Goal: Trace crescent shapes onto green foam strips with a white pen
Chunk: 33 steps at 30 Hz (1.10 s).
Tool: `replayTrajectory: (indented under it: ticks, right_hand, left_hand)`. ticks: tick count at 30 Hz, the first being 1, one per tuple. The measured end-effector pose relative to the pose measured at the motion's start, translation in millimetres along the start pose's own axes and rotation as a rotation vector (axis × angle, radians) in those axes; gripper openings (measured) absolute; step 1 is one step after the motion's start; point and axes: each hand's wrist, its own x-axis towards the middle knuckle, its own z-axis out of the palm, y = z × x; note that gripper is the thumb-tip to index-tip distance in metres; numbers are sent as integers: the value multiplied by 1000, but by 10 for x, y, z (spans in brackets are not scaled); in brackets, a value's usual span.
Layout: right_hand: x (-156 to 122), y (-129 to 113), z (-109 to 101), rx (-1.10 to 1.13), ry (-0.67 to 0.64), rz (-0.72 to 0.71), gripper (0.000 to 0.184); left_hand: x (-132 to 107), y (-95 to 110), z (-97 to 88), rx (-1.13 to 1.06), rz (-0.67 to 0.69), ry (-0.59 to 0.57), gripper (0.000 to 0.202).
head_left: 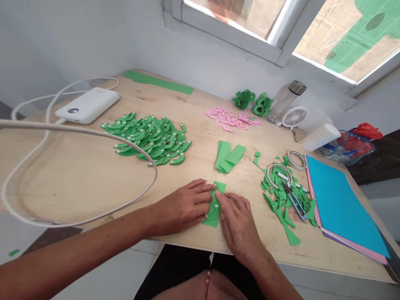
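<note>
A green paper strip (213, 220) lies on the table close to its front edge, with a curved outline drawn on it and small white pieces that look like tape. My left hand (184, 206) rests flat over its left side, fingers stretched out. From the right, my right hand (240, 225) holds the strip, its thumb tip pressed near the upper white piece and the other fingers bent together. Just beyond both hands are several blank green paper strips (229, 156), overlapping. A heap of curved green paper cutouts (153, 137) with white ends sits farther left.
Scissors (295, 200), a tape roll (297, 160) and green scraps (286, 216) lie at right, beside blue paper sheets (343, 204). Pink cutouts (231, 118), a bottle (287, 100) and a small fan (294, 116) stand behind. A white cable (125, 141) loops at left from a power bank (89, 105).
</note>
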Motion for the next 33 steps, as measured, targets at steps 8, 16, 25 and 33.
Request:
replayTrajectory:
  ticks: [8,16,25,33]
  right_hand:
    - [-7,-1,4,10,-8,10,63]
    - [-7,18,4,-9,-23,5,63]
    - [-38,110,23,-76,26,-41,64]
    - [-15,89,0,-98,60,-58,57]
  left_hand:
    - [15,-4,-12,94,55,15,24]
    - [-2,-26,27,134,66,4,26]
    - [46,19,-42,216,64,-55,23]
    - [43,22,-38,210,75,-47,13]
